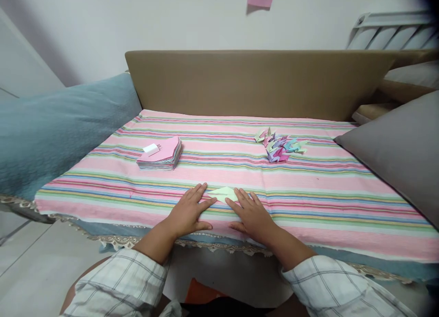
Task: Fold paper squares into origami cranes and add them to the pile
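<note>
A small folded piece of pale green paper (223, 194) lies flat on the striped cloth (219, 170), narrow towards its left end. My left hand (189, 211) rests palm down at its left end, fingers apart, with fingertips touching the paper. On the other side my right hand (252, 214) lies open, its fingertips on the paper's right end. Neither hand grips anything. A thick stack of paper sheets (167, 148), pink on top, sits to the left with a white plug adapter (151, 148) on it. Folded paper figures in several colours (279, 147) form a pile at the right.
Behind the cloth stands a brown backrest (240, 83). A grey cushion (394, 147) leans at the right, and a blue-covered armrest (68, 129) borders the left. The cloth's front edge is just before my wrists. Something orange (204, 292) shows below.
</note>
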Action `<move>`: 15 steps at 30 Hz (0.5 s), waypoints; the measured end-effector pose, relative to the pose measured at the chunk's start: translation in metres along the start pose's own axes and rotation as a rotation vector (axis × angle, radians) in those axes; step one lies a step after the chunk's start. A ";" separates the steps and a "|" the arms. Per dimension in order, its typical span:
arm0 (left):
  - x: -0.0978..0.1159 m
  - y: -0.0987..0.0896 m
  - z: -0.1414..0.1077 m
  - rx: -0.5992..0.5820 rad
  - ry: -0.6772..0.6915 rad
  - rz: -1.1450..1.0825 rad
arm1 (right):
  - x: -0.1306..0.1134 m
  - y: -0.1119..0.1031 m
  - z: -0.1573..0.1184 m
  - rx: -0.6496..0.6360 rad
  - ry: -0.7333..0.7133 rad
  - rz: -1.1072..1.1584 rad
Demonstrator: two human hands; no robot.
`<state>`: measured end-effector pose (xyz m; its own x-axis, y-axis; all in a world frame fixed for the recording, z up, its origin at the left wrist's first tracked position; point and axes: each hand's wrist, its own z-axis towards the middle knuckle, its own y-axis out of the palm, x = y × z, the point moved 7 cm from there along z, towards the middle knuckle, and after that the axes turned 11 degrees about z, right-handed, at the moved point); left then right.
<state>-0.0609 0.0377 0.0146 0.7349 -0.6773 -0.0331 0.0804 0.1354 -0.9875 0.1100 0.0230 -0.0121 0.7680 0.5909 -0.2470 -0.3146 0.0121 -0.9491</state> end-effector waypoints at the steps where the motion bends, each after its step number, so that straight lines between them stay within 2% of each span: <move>1: -0.001 -0.001 0.001 0.019 -0.005 -0.023 | 0.000 0.000 0.000 -0.001 0.001 0.002; 6: -0.012 -0.013 0.011 0.254 -0.196 -0.198 | 0.000 -0.001 0.000 0.009 0.015 0.046; 8: -0.012 -0.014 0.018 0.314 -0.223 -0.225 | 0.000 -0.004 0.001 0.025 0.037 0.083; 11: -0.010 -0.008 0.029 0.292 -0.217 -0.200 | 0.003 -0.010 0.004 0.068 0.100 0.154; 15: -0.015 -0.001 0.035 0.215 -0.262 -0.179 | 0.010 -0.022 0.014 0.186 0.224 0.292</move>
<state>-0.0484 0.0733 0.0216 0.8415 -0.4999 0.2049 0.3419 0.1992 -0.9184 0.1168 0.0396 0.0095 0.7274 0.4012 -0.5567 -0.6172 0.0280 -0.7863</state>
